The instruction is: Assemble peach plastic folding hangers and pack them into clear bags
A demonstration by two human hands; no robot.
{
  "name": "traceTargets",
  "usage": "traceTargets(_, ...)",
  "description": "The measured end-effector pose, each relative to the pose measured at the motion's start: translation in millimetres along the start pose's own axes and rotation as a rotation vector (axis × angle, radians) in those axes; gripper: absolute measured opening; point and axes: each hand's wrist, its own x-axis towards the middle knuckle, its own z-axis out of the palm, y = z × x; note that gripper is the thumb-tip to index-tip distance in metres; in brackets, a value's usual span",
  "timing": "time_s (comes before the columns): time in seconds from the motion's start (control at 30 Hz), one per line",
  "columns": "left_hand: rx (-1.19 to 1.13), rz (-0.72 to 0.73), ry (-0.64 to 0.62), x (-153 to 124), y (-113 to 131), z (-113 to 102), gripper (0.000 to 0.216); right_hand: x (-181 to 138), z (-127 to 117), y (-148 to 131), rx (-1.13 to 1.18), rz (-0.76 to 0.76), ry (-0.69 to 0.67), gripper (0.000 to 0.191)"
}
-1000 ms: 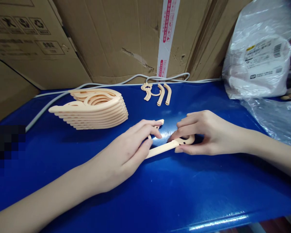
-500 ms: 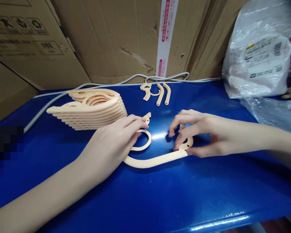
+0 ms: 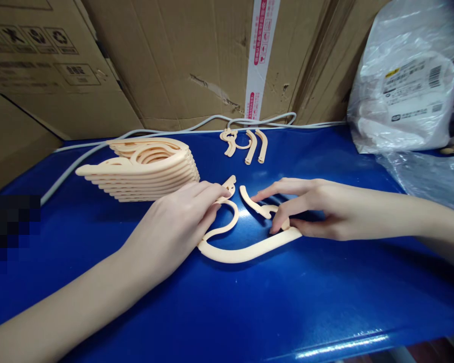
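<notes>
A beige plastic folding hanger (image 3: 245, 254) lies on the blue tabletop between my hands, with its curved hook piece facing up the table. My left hand (image 3: 181, 222) is closed over the hanger's left side, and its palm hides that part. At the right, my right hand (image 3: 318, 206) pinches the hanger's other end with thumb and fingers. A short curved arm piece (image 3: 251, 202) extends beyond these fingers; the joint behind them is partly hidden. Just past my left hand stands a neat stack of folded beige hangers (image 3: 147, 184).
Loose beige hanger parts (image 3: 251, 147) lie near the back of the blue table (image 3: 227, 312). A white cable (image 3: 136, 132) runs along the back edge by a large cardboard box (image 3: 166, 65). A clear plastic bag (image 3: 404, 101) sits at the back right.
The curved arm piece at my right fingers has swung to the left and lies flatter. The hanger has shifted slightly right, and its hook piece has turned a little. My left hand stays on it.
</notes>
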Motion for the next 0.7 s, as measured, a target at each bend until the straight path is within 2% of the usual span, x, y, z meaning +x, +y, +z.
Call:
traceTargets(0.17,0.008,-0.006,0.006,-2,0,1,0.020,3,4,-2,-0.050,-0.022,0.060,0.041)
traceTargets(0.27,-0.003,-0.028,0.012,-2,-1,2,0.020,4,6,-4,-0.076,-0.074,0.088,0.032)
traceTargets(0.37,-0.008,-0.046,0.018,-2,0,2,0.021,4,8,-7,-0.069,-0.074,0.107,0.012)
traceTargets(0.57,0.019,-0.057,0.022,-2,2,2,0.022,5,17,-16,-0.099,-0.106,0.093,0.020)
traceTargets(0.7,0.047,-0.031,0.027,-2,2,3,0.024,7,21,-20,-0.077,-0.137,0.073,0.016)
